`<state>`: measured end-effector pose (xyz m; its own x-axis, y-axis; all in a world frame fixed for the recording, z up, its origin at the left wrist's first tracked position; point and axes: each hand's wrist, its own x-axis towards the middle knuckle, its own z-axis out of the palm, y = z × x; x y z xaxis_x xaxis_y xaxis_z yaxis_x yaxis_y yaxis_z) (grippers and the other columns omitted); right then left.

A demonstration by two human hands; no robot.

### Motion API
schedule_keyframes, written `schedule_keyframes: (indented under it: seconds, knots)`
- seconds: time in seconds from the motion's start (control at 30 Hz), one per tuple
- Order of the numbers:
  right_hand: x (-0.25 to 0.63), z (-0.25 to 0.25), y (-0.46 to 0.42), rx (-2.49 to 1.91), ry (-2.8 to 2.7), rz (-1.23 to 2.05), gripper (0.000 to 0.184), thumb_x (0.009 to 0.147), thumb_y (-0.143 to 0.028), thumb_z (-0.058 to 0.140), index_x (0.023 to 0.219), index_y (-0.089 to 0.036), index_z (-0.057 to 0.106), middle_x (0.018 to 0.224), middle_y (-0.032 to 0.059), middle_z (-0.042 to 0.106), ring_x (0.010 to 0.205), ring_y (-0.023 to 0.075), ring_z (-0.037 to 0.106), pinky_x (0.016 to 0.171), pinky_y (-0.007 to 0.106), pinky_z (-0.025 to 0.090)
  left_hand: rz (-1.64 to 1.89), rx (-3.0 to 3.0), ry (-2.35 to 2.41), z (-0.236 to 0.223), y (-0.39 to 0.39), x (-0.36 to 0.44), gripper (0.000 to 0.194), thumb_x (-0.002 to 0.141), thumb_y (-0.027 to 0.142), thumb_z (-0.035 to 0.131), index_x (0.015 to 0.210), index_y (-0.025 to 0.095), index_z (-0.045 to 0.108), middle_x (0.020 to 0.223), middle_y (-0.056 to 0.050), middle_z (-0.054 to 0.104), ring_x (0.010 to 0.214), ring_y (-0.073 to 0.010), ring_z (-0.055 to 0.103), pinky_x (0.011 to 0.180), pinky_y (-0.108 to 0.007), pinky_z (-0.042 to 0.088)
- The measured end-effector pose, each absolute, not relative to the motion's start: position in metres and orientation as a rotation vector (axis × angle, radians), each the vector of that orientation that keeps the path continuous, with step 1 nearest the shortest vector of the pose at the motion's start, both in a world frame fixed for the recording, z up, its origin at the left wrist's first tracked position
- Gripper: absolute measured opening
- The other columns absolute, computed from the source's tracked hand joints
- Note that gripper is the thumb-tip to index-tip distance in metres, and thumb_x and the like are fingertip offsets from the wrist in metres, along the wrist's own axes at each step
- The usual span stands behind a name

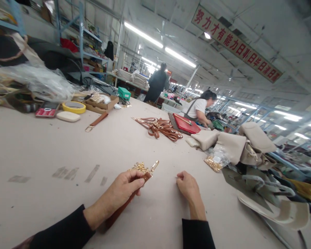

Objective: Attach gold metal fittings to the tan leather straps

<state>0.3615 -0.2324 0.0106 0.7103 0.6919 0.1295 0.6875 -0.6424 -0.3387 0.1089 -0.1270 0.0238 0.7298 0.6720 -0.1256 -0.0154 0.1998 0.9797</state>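
Note:
My left hand (pixel 129 183) grips a brown leather strap (pixel 121 212) near its end, thumb on top. A gold snap hook (pixel 154 166) sticks out past the fingers at that end, and the strap hangs down toward me under the wrist. Just behind the hand lies a heap of gold metal hardware (pixel 140 166), partly hidden by the fingers. To the right, apart from the strap, my right hand (pixel 188 185) is over the table with its fingers curled together; whether something small is in the pinch is hidden.
Bundled brown straps (pixel 162 128) lie mid-table, and a single strap (pixel 98 121) farther left. A bag of gold hardware (pixel 216 160) and beige handbags (pixel 229 145) crowd the right. Yellow tape (pixel 74 107) and a cardboard box (pixel 101 103) stand at left. A co-worker (pixel 198 107) bends beyond.

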Motion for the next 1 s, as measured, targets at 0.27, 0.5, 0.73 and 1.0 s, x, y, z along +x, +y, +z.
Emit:
schedule_keyframes:
  seconds: [0.27,0.5,0.73,1.0]
  knots:
    - [0.312,0.022,-0.209,-1.898,-1.214,0.216,0.013,0.084,-0.034,0.057,0.083,-0.021,0.058,0.079,0.001,0.066,0.075,0.0168,0.061,0.069,0.028,0.047,0.648,1.366,0.622,0.024,-0.124,0.107,0.02,0.081,0.032,0.057,0.089,0.016,0.066,0.063,0.006,0.05,0.051,-0.0079,0.039,0.05,-0.019,0.03]
    - [0.241,0.033,-0.203,-1.345,-1.415,0.225,0.006,0.087,-0.019,0.062,0.083,-0.023,0.058,0.084,-0.0009,0.065,0.084,0.0146,0.062,0.08,0.028,0.047,0.826,1.485,0.622,0.028,-0.122,0.104,0.015,0.083,0.027,0.054,0.083,0.017,0.064,0.083,-0.001,0.067,0.081,-0.0166,0.058,0.076,-0.025,0.042]
    - [0.237,0.034,-0.201,-1.359,-1.573,-0.027,0.015,0.087,-0.008,0.058,0.083,-0.023,0.059,0.083,-0.0008,0.066,0.082,0.0143,0.063,0.076,0.027,0.048,0.838,1.553,0.664,0.024,-0.128,0.105,0.016,0.086,0.029,0.052,0.082,0.017,0.064,0.066,0.004,0.056,0.059,-0.0107,0.047,0.057,-0.021,0.038]
    - [0.237,0.036,-0.202,-1.343,-1.603,-0.134,0.018,0.085,-0.005,0.057,0.08,-0.021,0.06,0.079,-0.0001,0.067,0.077,0.0146,0.062,0.072,0.027,0.048,0.855,1.663,0.619,0.023,-0.13,0.103,0.016,0.087,0.022,0.05,0.088,0.019,0.066,0.072,0.002,0.061,0.062,-0.0112,0.053,0.059,-0.021,0.043]
